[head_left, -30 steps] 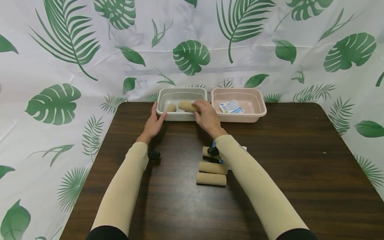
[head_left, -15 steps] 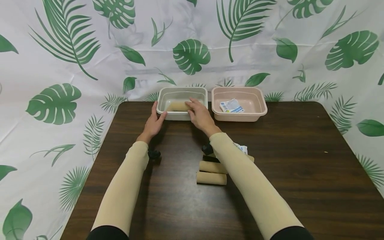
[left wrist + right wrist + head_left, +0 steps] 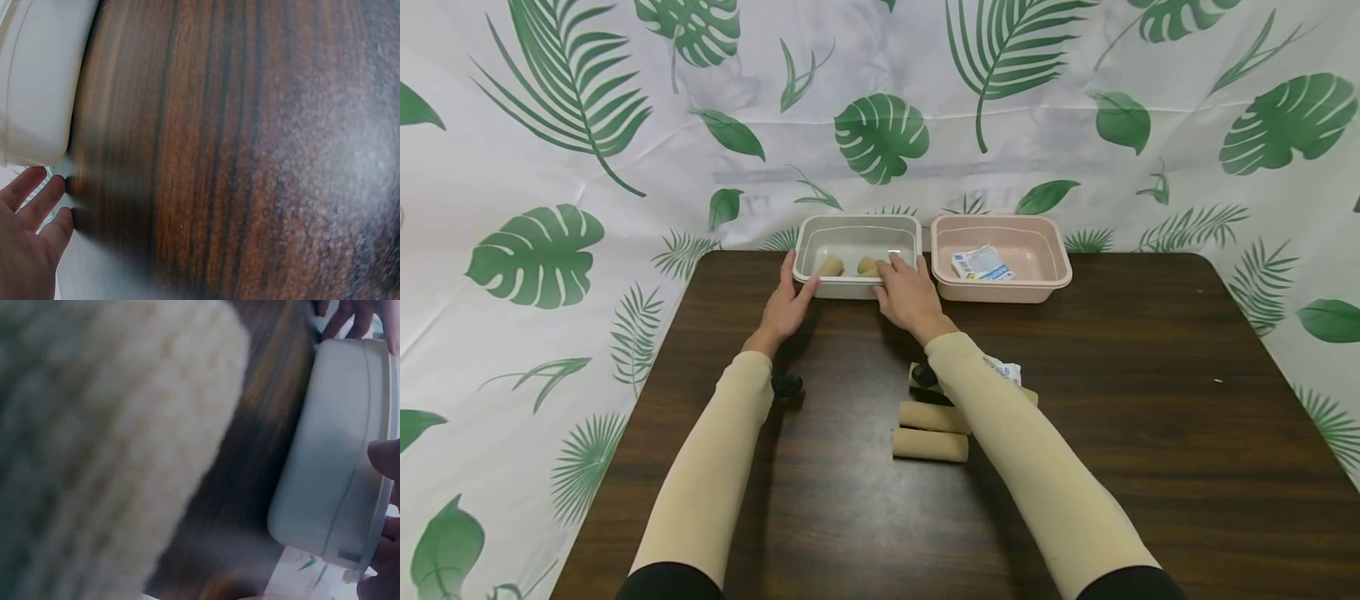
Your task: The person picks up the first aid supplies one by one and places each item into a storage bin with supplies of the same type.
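Observation:
Two brown cardboard tubes lie in the off-white basin (image 3: 842, 291), the left tube (image 3: 831, 266) in view and the right tube (image 3: 868, 267) partly covered by fingers. My right hand (image 3: 912, 298) reaches over the basin's front right corner, with a finger touching that right tube. In the right wrist view its thumb (image 3: 386, 457) is outside, below the rim. My left hand (image 3: 784, 312) rests at the basin's left end, thumb at the front rim. The left wrist view shows its fingers (image 3: 42, 201) nearly straight at the basin's end. My sleeve blocks much of the right wrist view.
A pink basin (image 3: 1000, 292) holding a blue-and-white packet (image 3: 982, 262) stands close on the right. Nearer me on the brown table (image 3: 820, 500) lie cardboard tubes (image 3: 930, 445) and a white packet (image 3: 1006, 369), partly under my right forearm. A leaf-patterned cloth (image 3: 880, 75) hangs behind.
My right hand has lowered the tube it pinched into the off-white basin. The tube lay crosswise there, and now only a short part shows beside the other. My left hand has stayed put.

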### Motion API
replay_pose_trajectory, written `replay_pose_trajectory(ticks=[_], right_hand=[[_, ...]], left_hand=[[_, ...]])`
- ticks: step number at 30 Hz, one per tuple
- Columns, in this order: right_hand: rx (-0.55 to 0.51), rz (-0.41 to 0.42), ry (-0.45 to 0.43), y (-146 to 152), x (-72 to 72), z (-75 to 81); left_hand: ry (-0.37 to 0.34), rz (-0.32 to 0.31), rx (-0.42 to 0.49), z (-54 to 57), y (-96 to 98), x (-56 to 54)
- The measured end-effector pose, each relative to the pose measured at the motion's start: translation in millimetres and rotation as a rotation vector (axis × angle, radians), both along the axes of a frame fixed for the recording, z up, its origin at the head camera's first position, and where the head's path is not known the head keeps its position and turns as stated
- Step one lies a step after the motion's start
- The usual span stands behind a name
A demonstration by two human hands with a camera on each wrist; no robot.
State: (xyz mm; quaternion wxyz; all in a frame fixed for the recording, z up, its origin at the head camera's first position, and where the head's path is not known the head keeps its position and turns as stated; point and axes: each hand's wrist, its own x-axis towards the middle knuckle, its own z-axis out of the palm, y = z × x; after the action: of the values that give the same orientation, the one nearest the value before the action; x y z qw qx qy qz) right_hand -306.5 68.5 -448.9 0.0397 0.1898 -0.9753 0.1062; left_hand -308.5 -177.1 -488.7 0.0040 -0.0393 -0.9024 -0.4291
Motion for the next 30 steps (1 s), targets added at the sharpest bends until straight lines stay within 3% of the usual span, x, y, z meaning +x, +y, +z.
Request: replay_pose_trajectory(ticks=[9, 12, 15, 22, 30], right_hand=[[0.285, -0.036, 0.019, 0, 0.2, 3.7], [0.331, -0.055, -0.005, 0, 0.3, 4.5], [0.292, -0.032, -0.054, 5, -1.3, 5.1], [0.064, 0.053, -0.133, 17, -2.4, 5.8], [0.013, 0.056, -0.124, 17, 4.3, 8.0]], left_hand=[[0.004, -0.008, -0.006, -1.1, 1.4, -2.0], [0.0, -0.009, -0.012, -2.5, 2.2, -2.5], [-0.006, -0.009, -0.016, -1.8, 2.9, -2.3], [-0.009, 0.011, -0.015, 1.0, -0.6, -2.1], [-0.013, -0.002, 0.001, 0.5, -1.4, -2.1]])
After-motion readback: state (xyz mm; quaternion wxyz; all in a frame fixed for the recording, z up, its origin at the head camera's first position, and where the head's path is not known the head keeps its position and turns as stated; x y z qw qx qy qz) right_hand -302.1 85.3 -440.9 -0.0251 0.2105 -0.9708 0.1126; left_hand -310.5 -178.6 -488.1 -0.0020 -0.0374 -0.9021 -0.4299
